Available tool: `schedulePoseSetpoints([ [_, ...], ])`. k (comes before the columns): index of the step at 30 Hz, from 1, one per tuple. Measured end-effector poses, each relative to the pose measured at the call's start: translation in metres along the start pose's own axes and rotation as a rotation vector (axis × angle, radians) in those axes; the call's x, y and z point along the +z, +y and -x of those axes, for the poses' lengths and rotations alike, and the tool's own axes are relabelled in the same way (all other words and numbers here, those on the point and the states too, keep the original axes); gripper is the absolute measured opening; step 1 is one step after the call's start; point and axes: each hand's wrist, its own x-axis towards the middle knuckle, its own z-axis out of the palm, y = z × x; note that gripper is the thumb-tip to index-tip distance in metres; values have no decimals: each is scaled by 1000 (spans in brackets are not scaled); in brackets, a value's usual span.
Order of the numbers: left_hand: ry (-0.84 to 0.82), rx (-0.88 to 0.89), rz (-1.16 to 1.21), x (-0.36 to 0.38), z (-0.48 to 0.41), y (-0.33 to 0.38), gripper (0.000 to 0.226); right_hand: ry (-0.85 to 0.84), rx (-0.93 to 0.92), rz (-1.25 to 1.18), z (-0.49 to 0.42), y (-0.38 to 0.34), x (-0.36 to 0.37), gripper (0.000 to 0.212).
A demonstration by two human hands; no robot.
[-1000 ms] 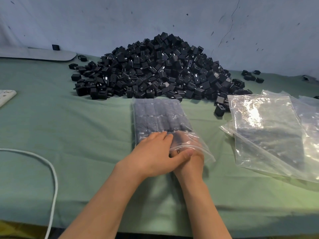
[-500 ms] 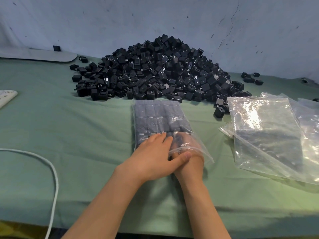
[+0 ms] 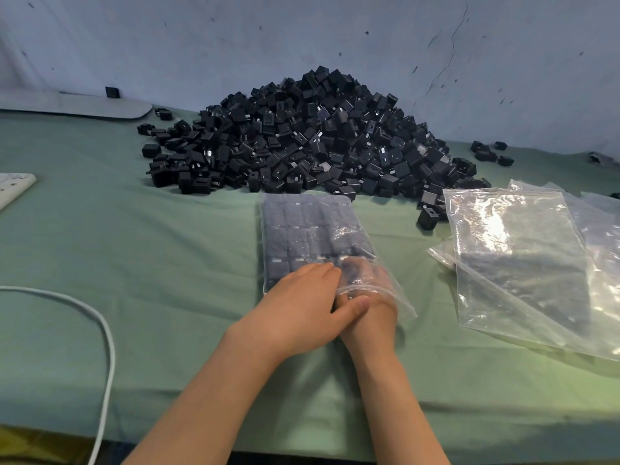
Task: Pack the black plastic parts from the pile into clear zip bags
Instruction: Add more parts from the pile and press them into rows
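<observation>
A large pile of black plastic parts [image 3: 312, 139] lies at the back of the green table. In front of it lies a clear zip bag [image 3: 308, 229] filled with rows of black parts, its mouth toward me. My left hand [image 3: 302, 310] rests flat on the bag's near end, with its thumb lying across my right hand at the bag's lip. My right hand [image 3: 372, 297] reaches into the mouth of the bag. Its fingers are blurred behind the plastic next to a dark part, so their grip is unclear.
A stack of empty clear zip bags [image 3: 523, 263] lies at the right. Loose black parts [image 3: 427, 218] sit beside it. A white cable [image 3: 107, 347] curves at the left front, and a white power strip [image 3: 13, 187] sits at the left edge. A wall stands right behind the pile.
</observation>
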Motion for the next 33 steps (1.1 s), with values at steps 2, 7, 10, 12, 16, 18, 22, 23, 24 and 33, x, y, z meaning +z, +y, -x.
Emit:
schedulePoseSetpoints([
  [2,0,-3,8,0,0,0,60,10,14,-96,1,-3,0,28],
  [7,15,5,27,-1,0,1,65,60,74,-227,8,-6,-4,32],
  [10,18,8,23,-1,0,1,65,44,76,-202,7,-4,-4,26],
  [12,16,9,22,0,0,0,64,-5,35,-105,3,-2,-4,16],
  [16,11,2,25,2,0,-2,63,-21,-1,-80,0,-5,-3,12],
  [18,5,-7,32,2,-1,-3,63,-16,13,-108,1,-6,-3,16],
  [22,-6,-16,47,1,0,-3,62,-37,92,-93,3,1,-4,35],
  [23,-8,-20,58,1,0,-4,62,-70,82,-85,4,0,-7,37],
  [24,-9,-22,67,1,0,-4,61,-118,51,-69,6,-2,-11,36],
  [33,-10,61,126,-1,-1,-8,79,-408,-134,293,28,-32,-89,23],
])
